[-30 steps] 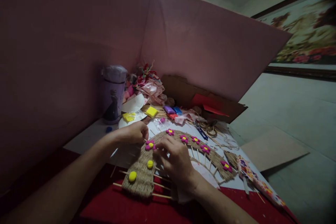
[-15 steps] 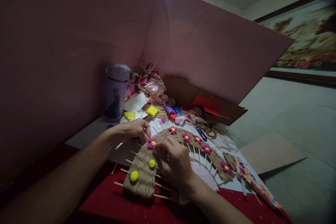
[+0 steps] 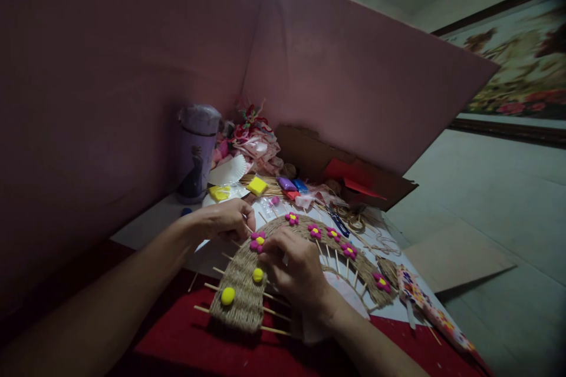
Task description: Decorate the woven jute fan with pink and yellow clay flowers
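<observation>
A woven twine fan on thin wooden sticks arches across the table in front of me. Magenta clay flowers with yellow centres dot its band, and two yellow clay balls sit on its near left end. My left hand is closed at the band's outer edge, pinching a stick tip. With bent fingers, my right hand presses at the side of the leftmost clay flower; its fingertips are partly hidden. Below the right wrist lies the fan's pale, spotted inner piece.
A purple tumbler stands at the back left beside bagged pink craft material. Yellow clay packs, a purple pack, scissors and twine lie behind the fan. A flower-patterned strip lies at the right edge.
Both hands keep almost the same place at the leftmost flower. The whole view has shifted very slightly.
</observation>
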Demonstrator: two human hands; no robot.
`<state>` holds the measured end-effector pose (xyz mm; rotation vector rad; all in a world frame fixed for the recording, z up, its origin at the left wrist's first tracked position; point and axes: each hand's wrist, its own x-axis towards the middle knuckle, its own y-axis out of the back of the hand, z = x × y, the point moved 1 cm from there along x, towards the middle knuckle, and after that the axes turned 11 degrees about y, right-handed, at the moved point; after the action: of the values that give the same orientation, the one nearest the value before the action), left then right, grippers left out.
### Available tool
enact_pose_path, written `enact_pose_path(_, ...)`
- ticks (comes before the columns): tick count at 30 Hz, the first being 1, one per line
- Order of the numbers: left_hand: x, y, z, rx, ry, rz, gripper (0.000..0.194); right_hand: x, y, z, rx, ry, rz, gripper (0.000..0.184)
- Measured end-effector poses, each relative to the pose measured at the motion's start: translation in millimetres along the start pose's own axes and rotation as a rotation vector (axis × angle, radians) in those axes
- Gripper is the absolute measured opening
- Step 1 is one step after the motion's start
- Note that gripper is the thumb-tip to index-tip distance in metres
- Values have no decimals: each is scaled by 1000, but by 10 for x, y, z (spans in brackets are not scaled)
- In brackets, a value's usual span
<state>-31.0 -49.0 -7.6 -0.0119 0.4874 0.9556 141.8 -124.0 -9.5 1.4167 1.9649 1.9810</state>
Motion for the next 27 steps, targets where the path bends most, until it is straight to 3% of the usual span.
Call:
enact_pose_path(7, 2, 0, 6, 17, 6, 25, 14, -9, -27, 25, -26, 7, 42, 8)
enact_pose_path(15, -23, -15, 28, 16, 9, 11, 13, 6, -14, -9, -57, 20, 6, 11)
enact_pose_path(20, -15, -4, 17, 11, 14, 18, 13, -1, 10, 18, -30, 62, 27, 3)
enact_pose_path(23, -8, 1, 11, 8, 18, 18, 13, -6, 68, 34, -53, 125, 59, 7)
enact_pose_path(27, -5, 4, 8, 12, 33, 25, 12, -1, 193, 24, -130, 283, -58, 19)
